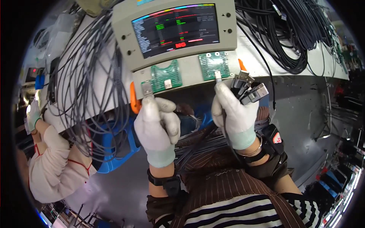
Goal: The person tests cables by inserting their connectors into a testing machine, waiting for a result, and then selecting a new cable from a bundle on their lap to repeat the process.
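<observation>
From the head camera, looking down past a striped shirt and brown apron, two white-gloved hands work at the front of a grey box with a screen (pixel 175 28). The left hand (pixel 156 123) is narrow, thumb and forefinger pinched on a wide metal plug (pixel 147 87), its other fingers curled; the grip sits behind the metal, apparently so the metal end stays free to face the left green circuit board (pixel 173 74). Whether the plug is seated there cannot be told. The right hand (pixel 238 114) pinches a smaller plug (pixel 218 78) at the lower edge of the right green circuit board (pixel 213 65), touching or entering a socket. It also carries a bunch of loose plugs (pixel 255 94) fanned out beside the forefinger, probably to keep them clear of the pinching tips. A dark cable (pixel 225 131) runs down from this hand toward the lap. The boards stand just below the screen, likely so both can be watched together. An orange piece (pixel 134 98) flanks the left board. Grey cables (pixel 85 72) drape over the bench at left; coiled black cables (pixel 289 41) lie at right. Far left, a co-worker's pale sleeve (pixel 53 167) shows.
</observation>
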Available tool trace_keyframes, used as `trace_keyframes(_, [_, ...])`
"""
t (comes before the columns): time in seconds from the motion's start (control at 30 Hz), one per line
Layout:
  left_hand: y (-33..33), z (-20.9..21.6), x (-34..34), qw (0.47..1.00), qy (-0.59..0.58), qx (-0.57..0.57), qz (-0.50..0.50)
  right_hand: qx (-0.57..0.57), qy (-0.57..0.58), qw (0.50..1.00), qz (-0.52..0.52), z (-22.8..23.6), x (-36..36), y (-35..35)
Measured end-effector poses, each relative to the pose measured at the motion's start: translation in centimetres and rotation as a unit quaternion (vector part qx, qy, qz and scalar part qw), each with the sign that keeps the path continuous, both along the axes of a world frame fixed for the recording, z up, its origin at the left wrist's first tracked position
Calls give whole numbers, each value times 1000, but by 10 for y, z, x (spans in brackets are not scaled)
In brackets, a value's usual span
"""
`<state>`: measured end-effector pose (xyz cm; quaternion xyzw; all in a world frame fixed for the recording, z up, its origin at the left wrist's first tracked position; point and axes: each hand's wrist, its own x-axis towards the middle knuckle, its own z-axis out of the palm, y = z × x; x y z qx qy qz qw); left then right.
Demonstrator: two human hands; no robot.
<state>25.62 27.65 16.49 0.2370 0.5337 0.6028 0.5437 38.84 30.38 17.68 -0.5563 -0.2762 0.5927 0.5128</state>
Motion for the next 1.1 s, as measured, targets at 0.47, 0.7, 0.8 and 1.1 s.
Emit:
trace_keyframes(0.47, [-4,8,-19,987,152,-2,-48,-10,63,995,79,-6,18,-1])
trace_keyframes(0.7, [-2,6,-20,991,131,0,-41,-9,55,994,90,-7,16,5])
trace_keyframes(0.8, [-2,5,-19,992,123,5,-42,-9,49,995,89,-5,14,4])
trace_keyframes(1.1, [3,-2,-13,993,116,-11,-6,19,19,994,103,-11,13,-16])
